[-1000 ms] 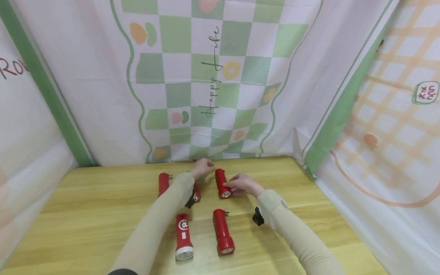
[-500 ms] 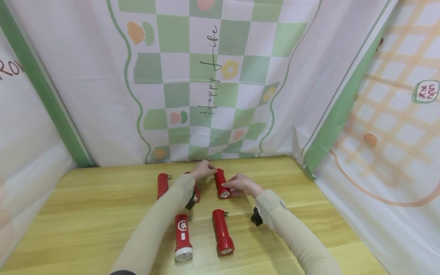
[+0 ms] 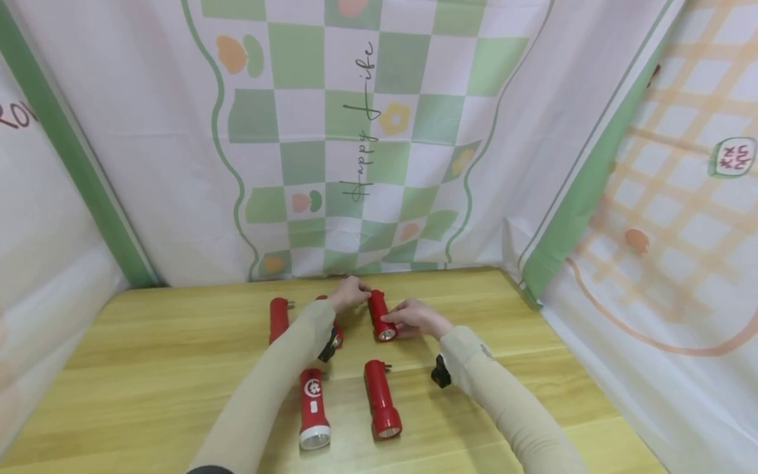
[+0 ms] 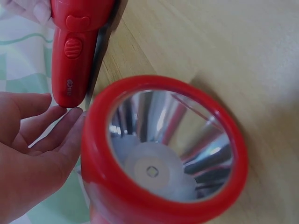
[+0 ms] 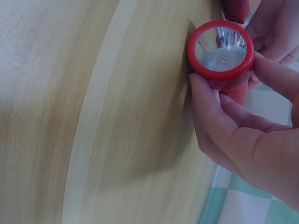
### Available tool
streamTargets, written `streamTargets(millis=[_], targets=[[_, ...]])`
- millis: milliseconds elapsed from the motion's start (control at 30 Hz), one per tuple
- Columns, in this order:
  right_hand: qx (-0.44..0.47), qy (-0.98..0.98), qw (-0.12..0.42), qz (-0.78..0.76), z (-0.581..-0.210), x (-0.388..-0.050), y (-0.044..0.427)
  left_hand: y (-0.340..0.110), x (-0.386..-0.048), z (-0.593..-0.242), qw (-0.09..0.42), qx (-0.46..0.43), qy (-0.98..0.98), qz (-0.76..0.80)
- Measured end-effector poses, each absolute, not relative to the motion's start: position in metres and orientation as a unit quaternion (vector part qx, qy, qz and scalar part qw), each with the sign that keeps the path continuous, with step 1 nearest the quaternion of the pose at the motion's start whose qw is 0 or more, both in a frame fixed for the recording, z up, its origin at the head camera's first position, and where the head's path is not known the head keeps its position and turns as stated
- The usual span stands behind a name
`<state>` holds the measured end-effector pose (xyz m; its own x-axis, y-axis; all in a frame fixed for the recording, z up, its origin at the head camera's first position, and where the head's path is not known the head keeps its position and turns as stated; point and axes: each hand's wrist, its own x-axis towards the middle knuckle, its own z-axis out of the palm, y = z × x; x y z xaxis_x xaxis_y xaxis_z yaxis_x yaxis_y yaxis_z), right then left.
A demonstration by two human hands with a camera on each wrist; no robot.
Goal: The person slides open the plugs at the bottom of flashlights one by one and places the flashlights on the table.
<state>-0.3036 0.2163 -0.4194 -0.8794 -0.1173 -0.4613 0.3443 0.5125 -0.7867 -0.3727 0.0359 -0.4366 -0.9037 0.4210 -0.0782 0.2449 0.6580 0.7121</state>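
Note:
In the head view a red flashlight [image 3: 379,315] lies at the back of the table, tail away from me, lens toward me. My right hand [image 3: 417,317] pinches its lens end between thumb and fingers; the right wrist view shows the grip around the red rim [image 5: 196,59]. My left hand [image 3: 351,293] touches the tail end with its fingertips, fingers extended and loosely bent in the left wrist view. Under my left wrist lies another red flashlight [image 3: 338,334], mostly hidden by the sleeve; its wide head [image 4: 100,154] looms large in the left wrist view.
A red flashlight [image 3: 279,317] lies back left, partly behind my left sleeve. Nearer me are a red flashlight with a white head [image 3: 314,408] and a plain red flashlight [image 3: 381,398]. A patterned curtain [image 3: 361,217] hangs along the back edge of the wooden table [image 3: 154,368].
My left fingertips have moved slightly closer to the flashlight's tail and now touch it. The right hand keeps its pinch at the lens end. The head view has shifted very slightly.

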Motion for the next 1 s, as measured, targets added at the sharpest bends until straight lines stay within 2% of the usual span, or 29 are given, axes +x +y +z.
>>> streamTargets(millis=[767, 1000], targets=[[0.054, 0.829, 0.266, -0.489, -0.417, -0.311, 0.221, 0.037, -0.365, -0.427, 0.118, 0.170, 0.882, 0.424], [0.055, 0.834, 0.262, -0.483, -0.414, -0.310, 0.221, 0.036, -0.361, -0.424, 0.134, 0.141, 0.841, 0.505]])
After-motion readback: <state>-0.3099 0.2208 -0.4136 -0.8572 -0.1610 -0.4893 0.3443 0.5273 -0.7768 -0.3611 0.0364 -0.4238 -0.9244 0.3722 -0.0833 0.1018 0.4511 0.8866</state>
